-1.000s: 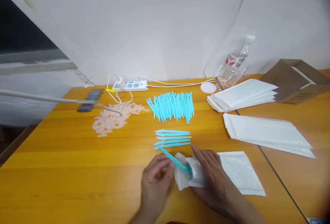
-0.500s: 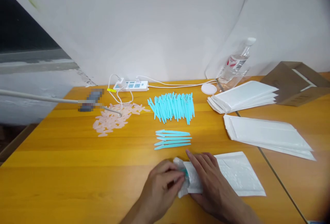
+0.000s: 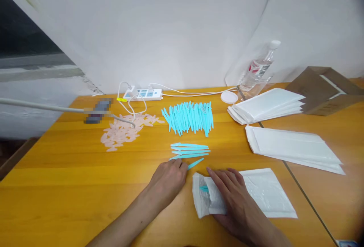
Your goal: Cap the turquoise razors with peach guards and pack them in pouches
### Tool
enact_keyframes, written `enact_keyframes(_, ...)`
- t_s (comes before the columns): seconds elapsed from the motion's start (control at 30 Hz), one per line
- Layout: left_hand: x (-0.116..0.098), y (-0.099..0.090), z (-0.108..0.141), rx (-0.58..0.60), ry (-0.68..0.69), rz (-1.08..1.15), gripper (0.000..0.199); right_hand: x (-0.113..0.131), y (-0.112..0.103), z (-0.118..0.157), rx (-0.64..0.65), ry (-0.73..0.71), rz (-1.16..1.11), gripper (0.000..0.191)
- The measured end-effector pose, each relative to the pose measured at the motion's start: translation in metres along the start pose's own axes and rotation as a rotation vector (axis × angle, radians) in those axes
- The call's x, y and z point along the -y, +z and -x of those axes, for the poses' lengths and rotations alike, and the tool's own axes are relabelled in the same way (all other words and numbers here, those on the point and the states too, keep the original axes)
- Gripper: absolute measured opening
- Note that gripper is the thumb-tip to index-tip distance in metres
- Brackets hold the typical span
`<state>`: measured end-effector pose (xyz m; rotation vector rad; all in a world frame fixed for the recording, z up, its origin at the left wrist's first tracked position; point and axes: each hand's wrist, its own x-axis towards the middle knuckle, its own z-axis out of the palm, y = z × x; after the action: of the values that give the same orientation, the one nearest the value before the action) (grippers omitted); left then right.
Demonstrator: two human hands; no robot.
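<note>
My left hand (image 3: 170, 178) is closed on a turquoise stick (image 3: 196, 163), whose thin end sticks out to the right, just below a short row of similar sticks (image 3: 190, 152). Fingers wrapped around it, my right hand (image 3: 234, 197) holds a white bubble mailer (image 3: 200, 205) with its mouth facing left. Ends of turquoise sticks (image 3: 204, 188) show inside that mouth. Another white mailer (image 3: 269, 192) lies under or behind the right hand. Farther back is a dense pile of turquoise sticks (image 3: 189, 118).
Pale pink pieces (image 3: 121, 131) are spread at the left, near a power strip (image 3: 148, 94) with white cables. Stacked white mailers (image 3: 267, 107) and more mailers (image 3: 292, 146) lie at the right, with a bottle (image 3: 257, 69), a round white lid (image 3: 229, 97) and a cardboard box (image 3: 315, 91) behind.
My left hand has left the mailer's mouth, moved up and left, and taken hold of the nearest stick of the row, now tilted. My right hand stays on the mailer.
</note>
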<state>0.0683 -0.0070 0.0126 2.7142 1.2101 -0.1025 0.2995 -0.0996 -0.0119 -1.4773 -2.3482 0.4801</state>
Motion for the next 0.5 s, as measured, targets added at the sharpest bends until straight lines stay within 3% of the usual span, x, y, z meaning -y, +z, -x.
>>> enact_keyframes(0.13,0.008,-0.003,0.009,0.027,-0.058,0.156,0.026,0.001,0.0,-0.003,-0.019,0.004,0.007,0.092)
enact_keyframes(0.2,0.015,-0.002,0.018,-0.034,-0.15,0.41,0.023,0.002,0.0,-0.004,-0.032,0.02,0.011,0.091)
enact_keyframes(0.3,0.019,0.003,0.033,-0.149,-0.396,0.977,0.018,0.004,0.001,-0.006,-0.059,0.031,0.012,0.089)
enact_keyframes(0.4,0.003,0.013,0.041,-0.322,-0.586,1.398,0.028,0.007,0.001,-0.01,-0.088,0.027,0.018,0.088)
enact_keyframes(0.5,-0.032,0.026,0.038,-0.541,-0.664,1.439,0.026,0.01,0.004,-0.015,-0.111,0.02,0.021,0.087)
